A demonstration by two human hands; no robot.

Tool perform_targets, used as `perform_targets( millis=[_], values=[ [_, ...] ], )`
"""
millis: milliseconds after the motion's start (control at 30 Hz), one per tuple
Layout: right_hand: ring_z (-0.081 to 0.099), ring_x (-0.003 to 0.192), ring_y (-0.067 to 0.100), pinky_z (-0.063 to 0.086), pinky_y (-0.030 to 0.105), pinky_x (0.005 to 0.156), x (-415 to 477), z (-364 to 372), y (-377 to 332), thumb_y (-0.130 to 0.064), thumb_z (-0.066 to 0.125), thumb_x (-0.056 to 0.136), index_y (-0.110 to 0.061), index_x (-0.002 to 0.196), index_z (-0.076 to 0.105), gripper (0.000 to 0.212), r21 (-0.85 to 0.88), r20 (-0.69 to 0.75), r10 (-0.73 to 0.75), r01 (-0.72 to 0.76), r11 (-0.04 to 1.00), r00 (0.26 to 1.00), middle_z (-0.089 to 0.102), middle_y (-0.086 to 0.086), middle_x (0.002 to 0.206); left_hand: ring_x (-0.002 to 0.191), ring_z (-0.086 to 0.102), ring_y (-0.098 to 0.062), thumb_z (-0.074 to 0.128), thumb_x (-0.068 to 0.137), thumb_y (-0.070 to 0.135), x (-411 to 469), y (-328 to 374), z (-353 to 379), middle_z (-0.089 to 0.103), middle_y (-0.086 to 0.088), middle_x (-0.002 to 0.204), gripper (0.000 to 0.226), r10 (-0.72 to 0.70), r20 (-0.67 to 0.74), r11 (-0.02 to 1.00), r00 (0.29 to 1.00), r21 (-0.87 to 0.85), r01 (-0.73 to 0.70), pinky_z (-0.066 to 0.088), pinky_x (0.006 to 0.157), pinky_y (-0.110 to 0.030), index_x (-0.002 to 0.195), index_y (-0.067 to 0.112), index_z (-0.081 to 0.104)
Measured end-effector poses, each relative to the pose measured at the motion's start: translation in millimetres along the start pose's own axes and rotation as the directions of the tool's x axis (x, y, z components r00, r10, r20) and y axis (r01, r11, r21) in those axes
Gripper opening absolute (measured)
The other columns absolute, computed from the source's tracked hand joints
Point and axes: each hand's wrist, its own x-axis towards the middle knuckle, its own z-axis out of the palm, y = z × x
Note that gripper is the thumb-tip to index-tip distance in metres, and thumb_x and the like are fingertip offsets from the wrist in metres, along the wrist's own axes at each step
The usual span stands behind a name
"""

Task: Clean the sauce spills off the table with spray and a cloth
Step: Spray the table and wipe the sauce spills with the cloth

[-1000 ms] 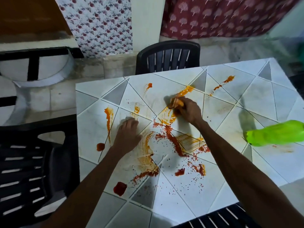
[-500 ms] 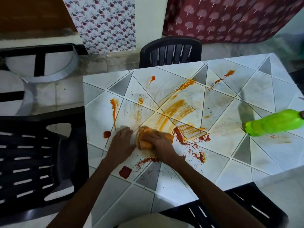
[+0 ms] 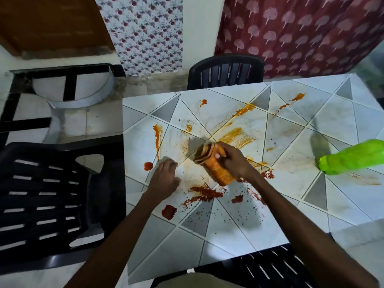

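My right hand grips a folded orange cloth, stained with sauce, and holds it tilted up off the tiled table. My left hand rests flat on the table just left of the cloth, fingers spread. Red and orange sauce smears cover the tabletop around both hands, with a red blob near my left wrist and orange streaks behind the cloth. A green spray bottle lies on its side at the right edge.
Black plastic chairs stand at the left, at the far side and near me. Patterned curtains hang behind the table. More sauce streaks lie at the far right of the table.
My right hand dragged the cloth from the far middle toward me, smearing orange streaks, then lifted it on edge. My left hand stayed pressed in place.
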Motion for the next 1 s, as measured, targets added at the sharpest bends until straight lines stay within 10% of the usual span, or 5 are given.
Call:
perform_targets(
  millis=[300,767,1000],
  values=[
    [0.06,0.116,0.043,0.047,0.041,0.092,87.7,-22.3,34.4,-0.025,0.061,0.098,-0.004,0.132,0.057,0.04,-0.217,-0.138,0.283,-0.308,0.926,0.949,0.065,0.024,0.125,0.133,0.042,-0.026,0.063,0.088,0.025,4.5,-0.7,5.9,0.049,-0.008,0.141,0.054,-0.046,-0.02,0.999,0.999,-0.028,0.045,0.039,0.109,-0.037,0.138,0.01,0.051],
    [0.029,0.143,0.046,0.037,0.06,0.107,21.9,52.8,41.5,-0.049,0.05,0.099,-0.017,0.161,0.008,0.082,-0.794,-0.057,0.058,-0.081,0.603,0.997,0.019,0.015,0.165,0.133,0.043,-0.03,0.066,0.087,0.029,1.3,4.2,7.4,0.049,-0.012,0.142,0.059,-0.062,-0.02,0.998,0.998,-0.017,0.062,0.044,0.107,-0.041,0.139,0.007,0.049],
    [0.059,0.114,0.041,0.054,0.045,0.081,42.8,26.0,30.9,-0.038,0.047,0.101,-0.013,0.159,0.015,0.07,-0.784,0.0,0.061,-0.038,0.619,0.998,0.041,0.017,0.152,0.138,0.039,-0.036,0.069,0.085,0.024,-1.3,3.0,7.4,0.051,-0.016,0.141,0.058,-0.038,-0.029,0.999,0.999,-0.013,0.038,0.039,0.112,-0.046,0.136,0.002,0.051]
  ],
)
